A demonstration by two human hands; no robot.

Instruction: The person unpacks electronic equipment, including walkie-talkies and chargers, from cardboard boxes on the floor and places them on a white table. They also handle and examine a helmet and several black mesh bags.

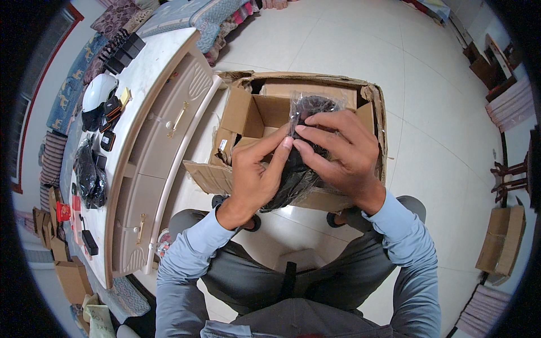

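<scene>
Above an opened cardboard box (236, 110), both my hands are on a long black item in a clear plastic bag (304, 176). The bag's clear top end sticks up past my fingers, and its dark lower part hangs toward my knees. My left hand (256, 174) is closed, thumb and forefinger pinching the bag's left side. My right hand (344, 149) is curled over the bag's right side, its fingertips close to my left thumb. What exactly lies inside the plastic cannot be made out. Cardboard compartments show inside the box behind the bag.
To the left stands a white cabinet (152, 152) with a marble-like top. On it lie a white helmet (100, 92), a black plastic bag (90, 174) and several small black devices. Another cardboard box (499, 242) sits at the right on the tiled floor (349, 42).
</scene>
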